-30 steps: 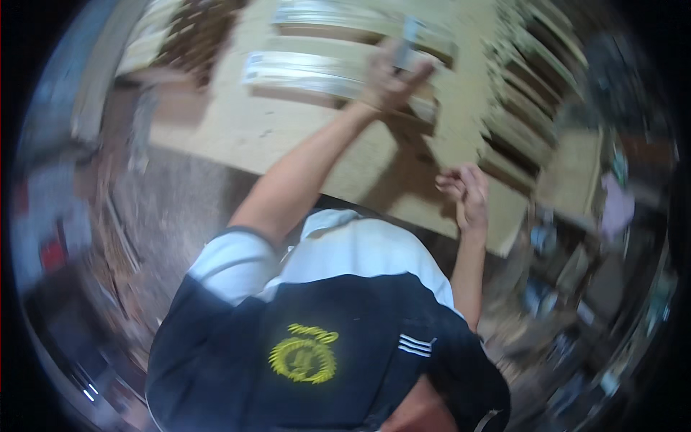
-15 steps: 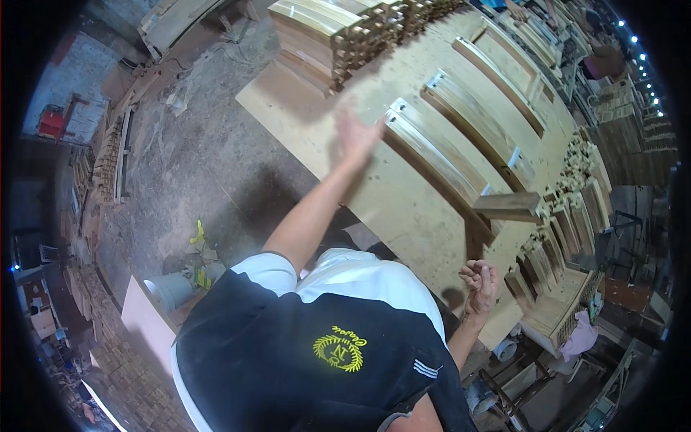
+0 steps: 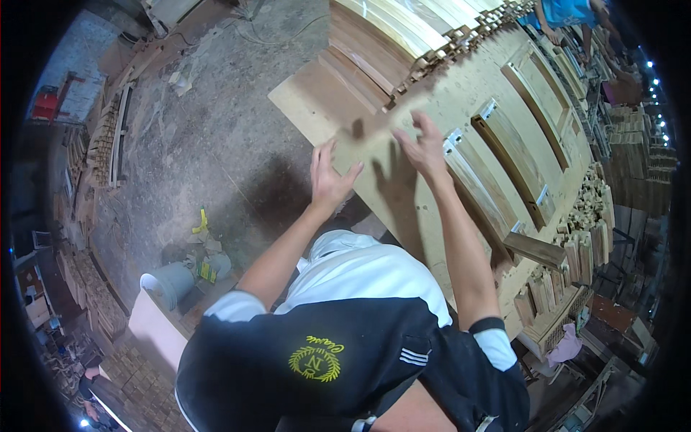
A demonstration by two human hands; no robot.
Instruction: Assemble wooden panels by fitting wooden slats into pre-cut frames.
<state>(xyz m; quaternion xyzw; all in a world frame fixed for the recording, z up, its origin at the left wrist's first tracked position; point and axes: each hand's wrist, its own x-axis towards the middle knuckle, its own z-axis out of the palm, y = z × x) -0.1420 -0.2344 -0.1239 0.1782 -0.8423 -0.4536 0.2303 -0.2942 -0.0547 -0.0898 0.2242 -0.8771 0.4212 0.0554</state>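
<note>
My left hand [image 3: 331, 178] hovers by the near left edge of the pale worktable [image 3: 306, 97], fingers apart and holding nothing. Over the tabletop, my right hand [image 3: 423, 150] is raised with its thumb and fingers spread, also bare. Nearest to it on the right is a long wooden frame piece [image 3: 481, 191] with a whitish fitting at its far end. A similar wooden piece [image 3: 515, 162] lies parallel beyond. Past my hands stands a tall stack of wooden boards [image 3: 367, 50] with notched ends.
A short wooden block [image 3: 536, 250] lies at the right end of the pieces. Farther off is an open wooden frame [image 3: 540, 97]. Several upright wood pieces [image 3: 583, 245] crowd the right side. A white bucket [image 3: 173, 281] stands left on the floor. Another person's blue clothing [image 3: 565, 11] shows top right.
My right hand has come up from the lower right to over the table. My left hand has drawn back toward the near edge. The view has shifted, moving the stack rightward.
</note>
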